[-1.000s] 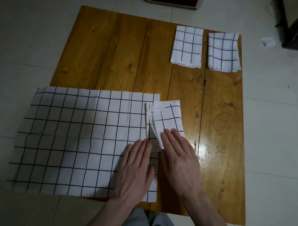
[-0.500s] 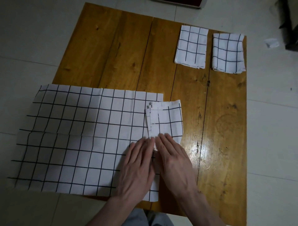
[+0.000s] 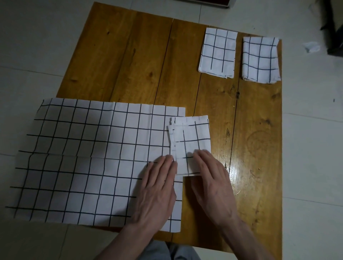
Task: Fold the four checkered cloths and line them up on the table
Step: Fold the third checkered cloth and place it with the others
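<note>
Two folded checkered cloths lie side by side at the table's far right: one point(image 3: 218, 52) and, to its right, another point(image 3: 260, 59). A third folded cloth point(image 3: 191, 141) sits near the middle, overlapping the right edge of a large unfolded checkered cloth point(image 3: 89, 159) that hangs over the table's left side. My left hand point(image 3: 157, 189) lies flat on the unfolded cloth, fingertips touching the folded cloth's left edge. My right hand point(image 3: 211, 181) rests flat with its fingers on the folded cloth's near right corner.
The wooden table point(image 3: 130, 61) stands on a pale tiled floor. A scrap of white paper point(image 3: 311, 46) lies on the floor at the far right beside a dark object point(image 3: 334, 27). A dark-edged thing point(image 3: 209, 2) sits beyond the table's far edge.
The third folded cloth's layers have been squared up and pressed flatter. My hands have spread apart to its two near sides. The camera has tilted slightly.
</note>
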The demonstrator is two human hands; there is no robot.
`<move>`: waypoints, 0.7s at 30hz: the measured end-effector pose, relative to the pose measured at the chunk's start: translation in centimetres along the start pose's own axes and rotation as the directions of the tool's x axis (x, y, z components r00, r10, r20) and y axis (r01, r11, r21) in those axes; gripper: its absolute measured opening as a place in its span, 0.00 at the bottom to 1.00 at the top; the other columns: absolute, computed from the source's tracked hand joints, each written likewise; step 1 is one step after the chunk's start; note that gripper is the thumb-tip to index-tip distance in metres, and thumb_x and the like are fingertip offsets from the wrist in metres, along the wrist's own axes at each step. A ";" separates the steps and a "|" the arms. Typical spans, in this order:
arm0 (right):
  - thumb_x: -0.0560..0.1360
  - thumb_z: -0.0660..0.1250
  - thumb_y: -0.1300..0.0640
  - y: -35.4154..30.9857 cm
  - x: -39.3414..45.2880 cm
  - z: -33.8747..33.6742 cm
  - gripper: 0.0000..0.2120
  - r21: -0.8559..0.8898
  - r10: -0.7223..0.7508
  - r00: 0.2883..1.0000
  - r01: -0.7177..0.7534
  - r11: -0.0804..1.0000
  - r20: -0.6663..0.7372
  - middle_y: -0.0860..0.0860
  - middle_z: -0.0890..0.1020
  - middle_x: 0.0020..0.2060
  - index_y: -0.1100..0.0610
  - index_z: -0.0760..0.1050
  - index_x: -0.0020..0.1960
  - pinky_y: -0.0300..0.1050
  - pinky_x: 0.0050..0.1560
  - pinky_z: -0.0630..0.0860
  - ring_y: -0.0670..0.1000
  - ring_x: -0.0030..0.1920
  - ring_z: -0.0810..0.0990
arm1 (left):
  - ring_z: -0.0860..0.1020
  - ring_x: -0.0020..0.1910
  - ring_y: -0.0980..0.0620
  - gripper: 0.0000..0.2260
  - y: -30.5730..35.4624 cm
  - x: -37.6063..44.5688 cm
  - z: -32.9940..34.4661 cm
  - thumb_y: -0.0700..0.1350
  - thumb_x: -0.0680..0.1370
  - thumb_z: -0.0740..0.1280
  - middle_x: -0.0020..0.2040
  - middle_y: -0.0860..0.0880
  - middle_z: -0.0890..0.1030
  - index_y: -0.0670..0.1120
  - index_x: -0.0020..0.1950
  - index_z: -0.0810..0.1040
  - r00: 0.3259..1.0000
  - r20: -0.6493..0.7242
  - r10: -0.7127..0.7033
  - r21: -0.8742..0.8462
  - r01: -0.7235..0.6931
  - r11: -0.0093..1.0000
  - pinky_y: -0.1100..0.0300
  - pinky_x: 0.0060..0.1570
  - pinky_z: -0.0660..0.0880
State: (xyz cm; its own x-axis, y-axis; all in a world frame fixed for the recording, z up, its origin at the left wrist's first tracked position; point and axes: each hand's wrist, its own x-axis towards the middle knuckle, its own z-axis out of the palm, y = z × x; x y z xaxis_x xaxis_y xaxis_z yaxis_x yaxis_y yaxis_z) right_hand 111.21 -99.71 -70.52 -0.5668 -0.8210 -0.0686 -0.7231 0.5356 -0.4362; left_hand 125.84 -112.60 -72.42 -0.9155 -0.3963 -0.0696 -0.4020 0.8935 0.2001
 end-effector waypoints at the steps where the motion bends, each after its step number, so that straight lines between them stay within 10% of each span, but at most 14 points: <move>1: 0.75 0.75 0.61 0.2 -0.1 -0.1 0.40 0.022 0.021 1.000 -0.020 1.000 -0.013 0.51 0.67 0.79 0.56 0.62 0.82 0.58 0.78 0.65 0.52 0.82 0.60 | 0.60 0.83 0.44 0.28 0.1 0.0 0.0 0.48 0.83 0.56 0.84 0.44 0.62 0.43 0.83 0.63 1.000 -0.008 0.006 -0.005 -0.006 1.000 0.42 0.78 0.60; 14: 0.74 0.68 0.74 -0.1 -0.4 -0.2 0.41 0.289 0.121 0.988 -0.087 0.953 -0.100 0.47 0.63 0.81 0.53 0.61 0.82 0.38 0.80 0.57 0.46 0.82 0.58 | 0.63 0.81 0.43 0.21 2.1 1.1 -0.7 0.44 0.81 0.63 0.79 0.41 0.67 0.42 0.73 0.67 0.972 -0.236 0.016 -0.239 -0.074 0.968 0.50 0.81 0.58; 21: 0.78 0.69 0.68 -0.2 0.0 -0.4 0.33 0.375 0.155 0.977 -0.091 0.923 -0.144 0.47 0.67 0.79 0.54 0.66 0.80 0.46 0.79 0.64 0.47 0.80 0.63 | 0.72 0.74 0.45 0.20 2.3 3.1 -0.8 0.39 0.80 0.73 0.72 0.44 0.78 0.45 0.72 0.79 0.956 -0.284 0.070 -0.179 -0.125 0.976 0.49 0.74 0.69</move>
State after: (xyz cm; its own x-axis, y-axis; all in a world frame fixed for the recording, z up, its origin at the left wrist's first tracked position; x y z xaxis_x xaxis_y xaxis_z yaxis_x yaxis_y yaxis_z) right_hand 111.20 -99.75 -70.06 -0.7233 -0.6905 -0.0053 -0.4672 0.4951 -0.7325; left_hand 122.06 -111.96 -71.37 -0.8987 -0.3762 0.2255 -0.2748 0.8837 0.3790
